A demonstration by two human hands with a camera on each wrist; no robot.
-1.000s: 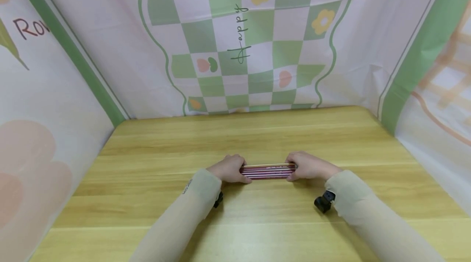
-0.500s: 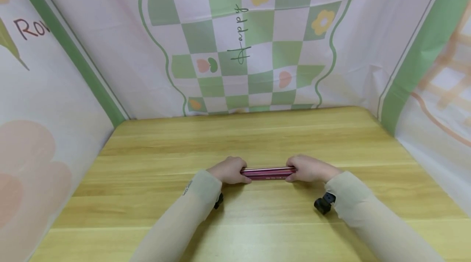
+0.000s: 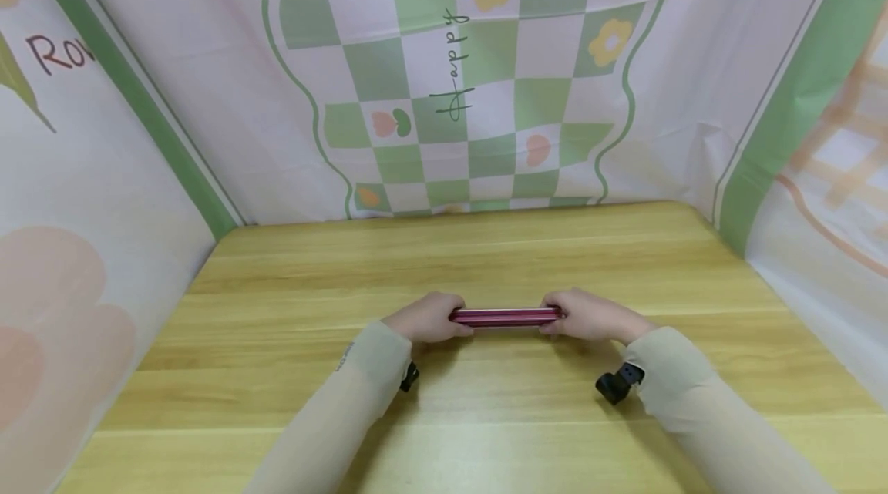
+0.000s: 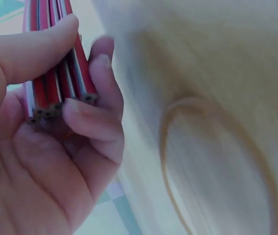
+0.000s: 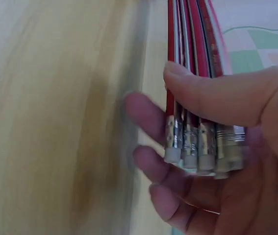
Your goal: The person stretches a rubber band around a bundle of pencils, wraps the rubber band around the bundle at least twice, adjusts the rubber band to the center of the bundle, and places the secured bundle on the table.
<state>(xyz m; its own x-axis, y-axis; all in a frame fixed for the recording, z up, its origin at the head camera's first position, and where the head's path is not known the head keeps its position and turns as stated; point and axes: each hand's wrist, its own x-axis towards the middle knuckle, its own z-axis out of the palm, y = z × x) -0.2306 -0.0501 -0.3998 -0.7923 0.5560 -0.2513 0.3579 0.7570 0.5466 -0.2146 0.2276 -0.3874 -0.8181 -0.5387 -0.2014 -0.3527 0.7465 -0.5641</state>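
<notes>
A bundle of red-and-silver striped pencils (image 3: 506, 317) spans crosswise between my two hands, just above the wooden table. My left hand (image 3: 430, 317) grips one end, thumb across the top and fingers curled beneath. In the left wrist view, flat unsharpened pencil ends (image 4: 44, 111) with dark lead centres sit close together by the palm. At the opposite end, my right hand (image 3: 590, 315) pinches the bundle with its thumb on top. White erasers (image 5: 206, 161) in silver ferrules line up unevenly there in the right wrist view.
The light wood table (image 3: 486, 432) reaches back to a green-and-white checked cloth wall (image 3: 486, 109). Printed cloth also hangs at both sides. A blurred tan loop (image 4: 164, 147) shows in the left wrist view. Small black wrist cameras (image 3: 612, 386) hang under the cuffs.
Between my hands the bundle has turned, its visible face narrowing from a wide row of pencils to a thin band. Both hands have risen slightly since half a second ago.
</notes>
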